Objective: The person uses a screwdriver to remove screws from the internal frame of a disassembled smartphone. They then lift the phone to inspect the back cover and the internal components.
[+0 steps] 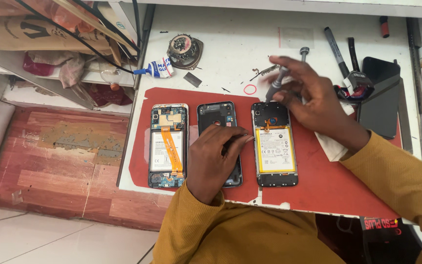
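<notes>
Screwdriver at opened phone

Screwdriver (275,84) pinched in right hand (313,100), tip down at top of right-hand opened phone (274,144) with yellow-edged battery. Left hand (214,159) flat on middle dark phone frame (219,115), fingers spread, holding nothing. Third opened phone (168,145) with orange ribbon cable at left. All three on red mat (318,186) on white bench (230,39). Glue tube (155,68) beyond mat.

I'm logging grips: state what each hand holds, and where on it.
Right hand pinches a grey screwdriver by its upper shaft. Left hand holds nothing; it rests on the middle phone.
</notes>
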